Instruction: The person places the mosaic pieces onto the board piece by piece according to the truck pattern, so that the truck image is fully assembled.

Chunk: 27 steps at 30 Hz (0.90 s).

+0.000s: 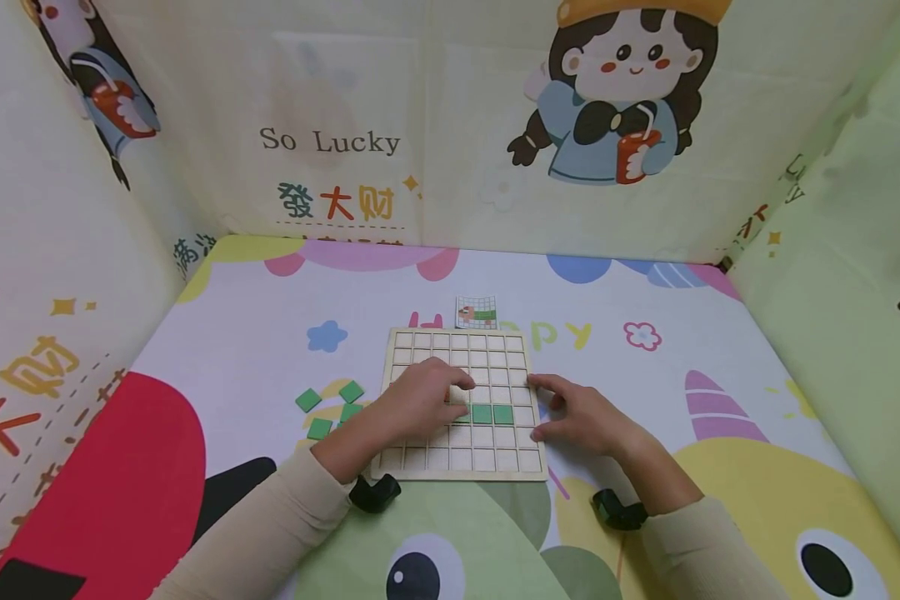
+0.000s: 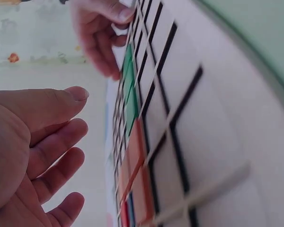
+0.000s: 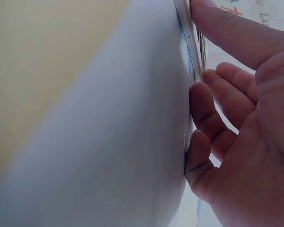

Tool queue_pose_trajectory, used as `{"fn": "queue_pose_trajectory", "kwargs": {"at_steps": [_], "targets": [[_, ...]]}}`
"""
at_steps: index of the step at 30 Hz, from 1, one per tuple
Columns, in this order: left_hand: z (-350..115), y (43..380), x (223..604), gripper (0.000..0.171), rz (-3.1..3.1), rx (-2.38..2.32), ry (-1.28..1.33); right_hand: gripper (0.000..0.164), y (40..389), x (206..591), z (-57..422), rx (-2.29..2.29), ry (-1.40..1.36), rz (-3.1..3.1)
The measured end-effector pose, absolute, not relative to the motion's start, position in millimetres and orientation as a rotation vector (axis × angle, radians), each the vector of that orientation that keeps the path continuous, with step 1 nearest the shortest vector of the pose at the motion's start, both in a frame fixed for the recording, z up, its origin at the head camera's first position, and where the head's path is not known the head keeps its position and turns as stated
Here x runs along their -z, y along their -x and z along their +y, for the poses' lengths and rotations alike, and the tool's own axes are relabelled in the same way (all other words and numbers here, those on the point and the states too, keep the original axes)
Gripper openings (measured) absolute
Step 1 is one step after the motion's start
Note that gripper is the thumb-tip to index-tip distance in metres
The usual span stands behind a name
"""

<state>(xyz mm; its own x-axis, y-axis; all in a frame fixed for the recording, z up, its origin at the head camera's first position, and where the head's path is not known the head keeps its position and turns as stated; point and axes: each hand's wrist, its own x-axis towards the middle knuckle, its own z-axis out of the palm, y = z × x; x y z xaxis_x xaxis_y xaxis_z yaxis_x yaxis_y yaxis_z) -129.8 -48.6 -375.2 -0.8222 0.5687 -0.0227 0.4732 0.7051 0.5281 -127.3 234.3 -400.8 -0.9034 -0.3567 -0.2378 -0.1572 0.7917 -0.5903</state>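
A pale wooden grid board [image 1: 495,458] lies in front of me. A row of green square tiles [image 1: 492,414] sits in its cells. The left wrist view also shows orange tiles [image 2: 137,142], plus a red piece [image 2: 124,215] beside a dark blue one [image 2: 130,203]. My left hand [image 1: 422,398] hovers over the board's middle, fingers loosely bent and apart, nothing between them; from the head it covers part of the tile row. At the board's right edge, my right hand [image 1: 591,419] rests its thumb and fingertips against the rim, the fingers loosely spread.
Several loose green tiles [image 1: 319,428] lie left of the board, partly behind the left forearm. A small picture card [image 1: 476,313] with a gridded coloured figure lies just beyond the board's far edge. A printed cloth [image 1: 255,333] covers the table, and patterned sheets [image 1: 457,125] stand around it.
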Motion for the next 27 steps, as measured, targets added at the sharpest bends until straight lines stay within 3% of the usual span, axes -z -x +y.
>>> {"fn": "queue_pose_trajectory", "kwargs": {"at_steps": [27], "targets": [[-153.3,112.6,364.1,0.037,2.866,-0.820,-0.451,0.079,125.8,396.6,233.9,0.850,0.411,2.620]]}}
